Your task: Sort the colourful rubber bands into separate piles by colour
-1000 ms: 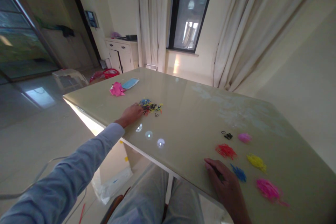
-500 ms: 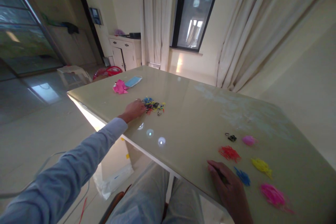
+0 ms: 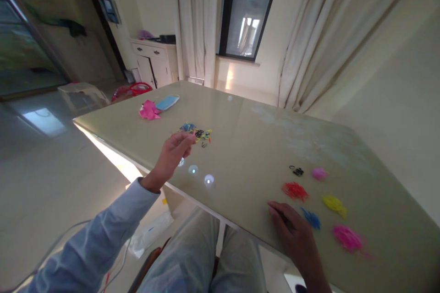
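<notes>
My left hand is raised just in front of a mixed heap of rubber bands in blue, black and yellow. Its thumb and fingertips are pinched together; whatever they hold is too small to make out. Near the table's front edge, my right hand rests with fingers curled and thumb close to them, the inside hidden. Around it lie red rubber bands, blue rubber bands, yellow rubber bands and bright pink rubber bands. Farther back are black rubber bands and a small pink-purple bundle.
At the table's far left, a crumpled pink piece touches a blue face mask. The glossy table reaches to the curtained wall. A white stool and a red basket stand beyond its left edge.
My left hand has lifted from the mixed heap and drawn back towards me, its fingers now pinched. My right hand stays by the table edge. The view has shifted slightly.
</notes>
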Demonstrator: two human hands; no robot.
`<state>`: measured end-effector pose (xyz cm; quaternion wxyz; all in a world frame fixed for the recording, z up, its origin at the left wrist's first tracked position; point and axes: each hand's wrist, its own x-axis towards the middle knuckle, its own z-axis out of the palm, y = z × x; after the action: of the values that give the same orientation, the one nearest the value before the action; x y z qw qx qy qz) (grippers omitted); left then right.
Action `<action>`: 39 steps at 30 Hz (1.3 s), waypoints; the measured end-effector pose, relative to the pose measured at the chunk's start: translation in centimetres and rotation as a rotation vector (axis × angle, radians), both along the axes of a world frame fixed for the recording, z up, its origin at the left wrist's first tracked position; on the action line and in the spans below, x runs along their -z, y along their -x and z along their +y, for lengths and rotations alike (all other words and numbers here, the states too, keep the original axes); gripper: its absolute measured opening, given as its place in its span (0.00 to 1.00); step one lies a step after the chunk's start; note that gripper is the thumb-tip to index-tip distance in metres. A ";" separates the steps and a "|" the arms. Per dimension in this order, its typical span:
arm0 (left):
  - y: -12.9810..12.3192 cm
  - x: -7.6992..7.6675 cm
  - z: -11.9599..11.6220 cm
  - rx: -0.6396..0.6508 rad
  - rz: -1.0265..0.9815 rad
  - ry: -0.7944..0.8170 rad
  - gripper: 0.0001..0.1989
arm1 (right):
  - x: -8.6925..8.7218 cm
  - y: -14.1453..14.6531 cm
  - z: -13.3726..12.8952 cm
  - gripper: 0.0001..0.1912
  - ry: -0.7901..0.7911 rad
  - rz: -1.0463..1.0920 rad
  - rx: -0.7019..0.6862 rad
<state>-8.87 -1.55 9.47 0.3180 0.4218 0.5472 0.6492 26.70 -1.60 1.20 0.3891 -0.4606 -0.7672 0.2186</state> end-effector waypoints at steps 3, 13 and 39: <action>-3.3 -0.7 -0.8 0.126 -0.101 -0.007 0.14 | -0.2 0.2 -0.2 0.13 0.017 0.008 0.004; -11.1 -1.3 -1.6 0.350 -0.242 0.089 0.12 | -1.1 1.0 -0.8 0.11 0.029 0.028 0.017; -25.7 -1.8 4.0 0.886 0.449 -0.035 0.08 | -0.3 2.1 -1.1 0.08 0.096 -0.109 0.167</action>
<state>16.79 2.48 11.31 0.4304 0.7487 0.3594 0.3538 24.56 -2.74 1.46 0.3409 -0.5523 -0.7349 0.1966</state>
